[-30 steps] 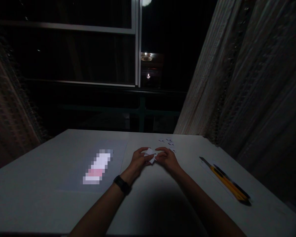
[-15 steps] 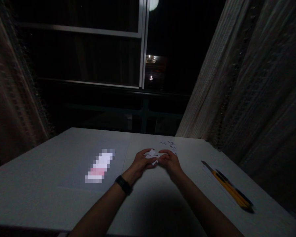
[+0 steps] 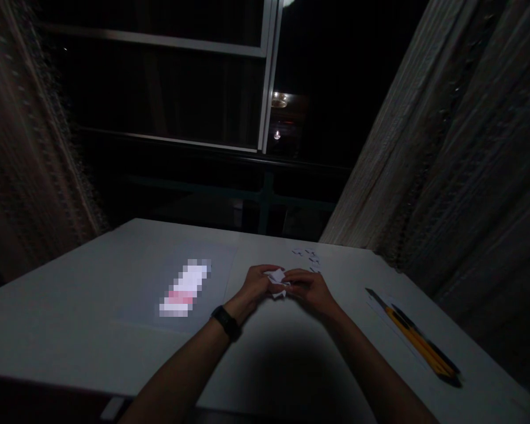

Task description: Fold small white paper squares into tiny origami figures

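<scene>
A small piece of folded white paper [image 3: 277,275] is held above the middle of the white table [image 3: 256,365]. My left hand [image 3: 257,284] grips it from the left, thumb in front and fingers behind, and a dark band sits on that wrist. My right hand [image 3: 311,288] pinches its right side, the fingers closed together. Pointed flaps of the paper stick out above and below the fingertips; the rest is hidden by the hands. Just behind my right hand lie several small white paper pieces with dark marks [image 3: 311,254].
A lit, pixelated screen [image 3: 185,290] rests on a pale sheet [image 3: 218,306] at the left. On the right lie a yellow utility knife [image 3: 415,338] and a dark pen [image 3: 428,341] beside it. Curtains [image 3: 450,147] flank a dark window at the table's back edge.
My right fingers have come down and closed on the right side of the paper, where they were more raised before. The whole view has shifted slightly.
</scene>
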Tool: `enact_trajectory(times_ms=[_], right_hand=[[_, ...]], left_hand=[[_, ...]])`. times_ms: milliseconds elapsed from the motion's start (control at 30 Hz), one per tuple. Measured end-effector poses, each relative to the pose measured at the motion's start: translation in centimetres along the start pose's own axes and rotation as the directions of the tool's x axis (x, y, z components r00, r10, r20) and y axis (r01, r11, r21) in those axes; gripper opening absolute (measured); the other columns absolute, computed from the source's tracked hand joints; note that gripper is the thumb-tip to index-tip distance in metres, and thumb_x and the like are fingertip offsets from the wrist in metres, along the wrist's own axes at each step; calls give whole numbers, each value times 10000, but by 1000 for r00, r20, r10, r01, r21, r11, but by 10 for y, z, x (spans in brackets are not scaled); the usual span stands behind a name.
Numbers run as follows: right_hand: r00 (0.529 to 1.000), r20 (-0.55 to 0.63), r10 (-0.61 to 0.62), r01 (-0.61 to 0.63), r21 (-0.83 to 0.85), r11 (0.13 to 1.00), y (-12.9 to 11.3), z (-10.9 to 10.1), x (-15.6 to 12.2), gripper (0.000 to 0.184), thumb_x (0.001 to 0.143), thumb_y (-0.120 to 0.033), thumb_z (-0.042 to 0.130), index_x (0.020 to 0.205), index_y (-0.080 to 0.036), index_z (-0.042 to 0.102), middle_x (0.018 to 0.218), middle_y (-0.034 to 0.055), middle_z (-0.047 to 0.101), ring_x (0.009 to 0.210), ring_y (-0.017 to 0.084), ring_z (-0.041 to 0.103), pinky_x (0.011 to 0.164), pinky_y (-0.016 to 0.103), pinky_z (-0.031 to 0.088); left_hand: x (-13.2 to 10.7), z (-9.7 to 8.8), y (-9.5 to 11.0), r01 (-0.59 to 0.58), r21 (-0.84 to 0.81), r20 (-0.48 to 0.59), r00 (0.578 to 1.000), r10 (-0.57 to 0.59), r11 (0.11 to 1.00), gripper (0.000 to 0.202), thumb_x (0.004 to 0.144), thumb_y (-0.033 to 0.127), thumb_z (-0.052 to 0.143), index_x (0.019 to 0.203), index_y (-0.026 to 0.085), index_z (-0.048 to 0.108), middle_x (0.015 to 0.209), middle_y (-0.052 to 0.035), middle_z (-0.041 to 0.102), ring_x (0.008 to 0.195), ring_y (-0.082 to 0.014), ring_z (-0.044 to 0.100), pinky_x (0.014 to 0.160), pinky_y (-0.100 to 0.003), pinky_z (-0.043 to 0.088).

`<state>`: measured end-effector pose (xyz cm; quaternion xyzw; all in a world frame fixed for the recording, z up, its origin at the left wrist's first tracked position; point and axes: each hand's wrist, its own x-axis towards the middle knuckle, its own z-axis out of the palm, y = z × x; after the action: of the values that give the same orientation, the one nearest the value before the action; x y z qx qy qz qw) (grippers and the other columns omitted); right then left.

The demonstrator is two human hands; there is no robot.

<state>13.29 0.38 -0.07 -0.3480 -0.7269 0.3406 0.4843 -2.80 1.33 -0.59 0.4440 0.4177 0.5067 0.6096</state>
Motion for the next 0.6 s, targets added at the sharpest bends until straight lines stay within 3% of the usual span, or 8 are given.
enact_trajectory(times_ms=[100, 200, 333, 433, 600], right_hand=[[999, -25, 38, -38, -26, 999, 2, 0, 2, 81, 625, -278, 689, 694, -254, 724, 807, 46, 699, 801, 230, 628, 779, 375, 471], [989, -127, 71, -77, -41, 996, 4, -1, 4, 77, 612, -284, 688, 672, -249, 722, 761, 35, 705, 773, 229, 634, 769, 375, 477], [951, -279, 131, -146, -35, 989, 7, -2, 4, 92, 597, -293, 689, 661, -233, 715, 698, 24, 703, 712, 221, 637, 721, 358, 486], [934, -328, 145, -161, -23, 987, 7, -2, 3, 91, 609, -293, 680, 663, -226, 711, 704, 20, 704, 707, 214, 635, 721, 352, 480], [937, -325, 131, -140, -6, 990, 5, 0, 1, 89, 603, -294, 682, 654, -226, 708, 704, 19, 701, 709, 212, 636, 714, 351, 488]], left_hand=[[2, -1, -2, 4, -2, 61, 998, -3, 1000, 384, 404, 47, 750, 778, 67, 662, 603, -60, 636, 492, -131, 562, 435, -212, 436], [1, -2, -1, 18, -40, 116, 993, -13, 999, 438, 425, 103, 782, 842, 88, 648, 660, -65, 644, 537, -142, 586, 483, -234, 479], [-3, 1, 3, -3, -59, 184, 983, 14, 998, 373, 571, 284, 745, 879, 107, 633, 708, -75, 636, 595, -155, 608, 543, -277, 522], [-2, 5, 2, -40, -11, 169, 985, 41, 999, 364, 638, 409, 682, 792, 82, 632, 653, -76, 615, 560, -141, 594, 503, -245, 511], [2, 9, -3, -50, 31, 122, 992, 46, 998, 405, 604, 458, 689, 706, 70, 632, 632, -75, 613, 518, -117, 565, 478, -225, 494]])
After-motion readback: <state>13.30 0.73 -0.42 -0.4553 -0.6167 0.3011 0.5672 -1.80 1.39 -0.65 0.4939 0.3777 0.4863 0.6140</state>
